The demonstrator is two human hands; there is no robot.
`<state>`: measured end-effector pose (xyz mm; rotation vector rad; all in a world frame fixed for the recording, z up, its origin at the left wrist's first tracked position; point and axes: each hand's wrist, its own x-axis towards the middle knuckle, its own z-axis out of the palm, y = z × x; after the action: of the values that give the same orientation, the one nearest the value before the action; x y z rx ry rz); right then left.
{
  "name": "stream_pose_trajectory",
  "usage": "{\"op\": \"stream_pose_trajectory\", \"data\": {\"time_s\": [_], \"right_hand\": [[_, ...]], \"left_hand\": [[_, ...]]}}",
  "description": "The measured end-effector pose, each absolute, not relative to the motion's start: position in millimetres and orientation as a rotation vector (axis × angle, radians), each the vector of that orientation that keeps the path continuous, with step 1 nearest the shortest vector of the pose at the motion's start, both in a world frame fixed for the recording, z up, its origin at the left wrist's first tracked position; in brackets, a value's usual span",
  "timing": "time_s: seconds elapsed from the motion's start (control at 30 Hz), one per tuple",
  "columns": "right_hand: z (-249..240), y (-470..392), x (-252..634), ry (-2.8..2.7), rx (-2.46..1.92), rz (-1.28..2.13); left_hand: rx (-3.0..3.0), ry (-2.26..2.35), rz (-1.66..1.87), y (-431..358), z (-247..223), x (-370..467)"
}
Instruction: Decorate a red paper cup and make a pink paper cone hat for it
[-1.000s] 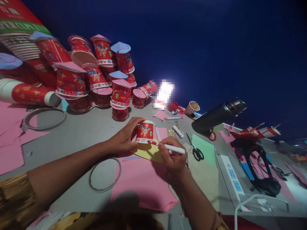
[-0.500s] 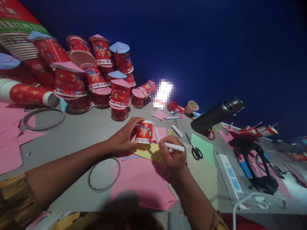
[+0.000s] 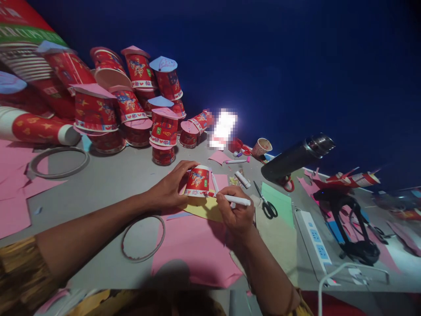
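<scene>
The red paper cup was held at the middle of the frame, its narrower end up and its wider, white-banded end down, over a strip of yellow paper; from where I stood I couldn't tell whether the two touched. The left hand was curled about the cup's left side, fingers at the top and thumb low down. The right hand pinched a white marker between thumb and fingers, the front of it right by the cup's lower right edge, though I couldn't make out if the tip met the surface.

The cup looked to me like next to no weight, thin-walled and springy, the kind that dents under a hard squeeze and skids a little on its glossy print. I'd have judged the ends its firmest parts, so a loose hold spanning top and bottom seemed sensible, with fingertips off the patterned band, where wet ink might smear. The marker seemed light, rigid and smooth, best gripped low on the barrel. Similar decorated cups stood stacked at the upper left, and scissors lay right of centre.
</scene>
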<state>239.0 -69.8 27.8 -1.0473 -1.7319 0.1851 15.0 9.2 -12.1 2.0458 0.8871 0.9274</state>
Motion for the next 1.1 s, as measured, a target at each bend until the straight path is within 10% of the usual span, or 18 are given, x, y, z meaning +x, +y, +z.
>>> {"op": "stream_pose_trajectory", "data": {"time_s": [1.1], "right_hand": [[27.1,-68.4,239.1,-1.787,-1.021,0.189]], "left_hand": [[2.009,0.901,0.891,6.7,-3.6,15.8]]}}
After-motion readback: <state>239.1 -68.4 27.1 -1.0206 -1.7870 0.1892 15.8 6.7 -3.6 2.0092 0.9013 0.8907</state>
